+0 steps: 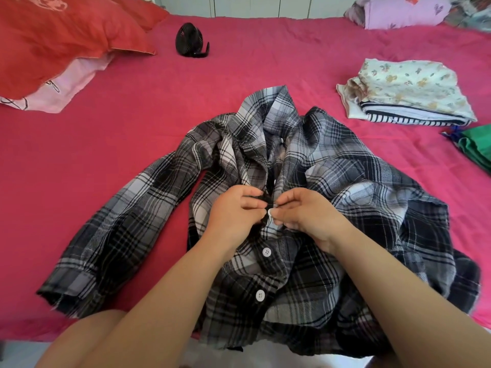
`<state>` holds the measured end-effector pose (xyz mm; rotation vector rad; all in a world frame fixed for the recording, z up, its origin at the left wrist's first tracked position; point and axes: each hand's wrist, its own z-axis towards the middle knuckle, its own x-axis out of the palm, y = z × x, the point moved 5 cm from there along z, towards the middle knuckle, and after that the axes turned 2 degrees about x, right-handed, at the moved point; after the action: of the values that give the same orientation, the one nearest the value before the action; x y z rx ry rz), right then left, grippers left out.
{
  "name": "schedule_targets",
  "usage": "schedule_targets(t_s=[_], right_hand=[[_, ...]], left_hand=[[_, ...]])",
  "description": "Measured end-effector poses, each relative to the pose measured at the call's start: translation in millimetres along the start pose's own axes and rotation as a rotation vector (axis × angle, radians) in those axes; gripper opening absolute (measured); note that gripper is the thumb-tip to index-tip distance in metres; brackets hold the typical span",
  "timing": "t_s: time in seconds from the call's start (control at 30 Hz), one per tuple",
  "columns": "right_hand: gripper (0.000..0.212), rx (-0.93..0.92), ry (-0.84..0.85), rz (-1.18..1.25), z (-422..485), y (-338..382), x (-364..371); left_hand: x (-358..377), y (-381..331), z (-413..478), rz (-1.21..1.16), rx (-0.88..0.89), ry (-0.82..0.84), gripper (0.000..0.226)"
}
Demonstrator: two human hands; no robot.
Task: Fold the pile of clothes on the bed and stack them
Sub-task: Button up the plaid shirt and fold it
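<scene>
Left hand (235,209) and right hand (305,212) pinch the plaid shirt (353,181) between their fingers (252,205).

Plaid shirt (332,160): woven cloth, matt, faintly brushed.
Shirt buttons (266,252): white plastic, smooth, slight gloss.
Bedsheet (132,128): pink cloth, matt, lightly creased.
Pillow (53,43): red cloth, soft sheen.
Small fan (189,38): black plastic, ribbed grille.
Folded floral garment (414,83): thin printed cloth, matt.
</scene>
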<state>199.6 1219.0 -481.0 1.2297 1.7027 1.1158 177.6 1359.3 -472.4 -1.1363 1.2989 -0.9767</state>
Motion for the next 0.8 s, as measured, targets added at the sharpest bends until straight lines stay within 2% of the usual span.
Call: schedule_targets(t_s=[0.23,0.8], right_hand=[[0.020,-0.024,-0.009,-0.024,-0.6,3.1,1.4],[0.022,-0.071,-0.026,-0.059,-3.0,4.8,4.2]], left_hand=[[0.0,3.5,0.2,-0.192,-0.083,0.008,0.030],[4.9,0.8,-2.2,-0.271,-0.120,0.056,0.021]])
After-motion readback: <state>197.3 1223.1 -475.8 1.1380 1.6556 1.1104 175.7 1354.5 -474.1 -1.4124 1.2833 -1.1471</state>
